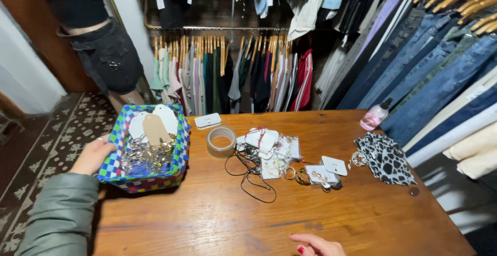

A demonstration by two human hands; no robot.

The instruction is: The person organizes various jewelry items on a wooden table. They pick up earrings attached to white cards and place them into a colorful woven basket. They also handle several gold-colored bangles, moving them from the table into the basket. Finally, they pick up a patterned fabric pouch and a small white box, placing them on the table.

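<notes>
Nearest my head camera, my right hand (317, 245) lies on the wooden counter (217, 220) at the bottom edge, fingers loosely curled with nothing in them, well apart from the checkered basket (178, 155). I see my left hand (93, 155) against the basket's outer left wall, fingers wrapped round the corner, gripping it. Inside the basket lie paper tags (155, 124) over a tangle of metal clips (147, 155). Just right of the basket stands a tape roll (221, 141), then a heap of jewellery cards and cords (269, 155); farther right lies a spotted cloth (385, 157). Beyond the basket stands another person (106, 54).
</notes>
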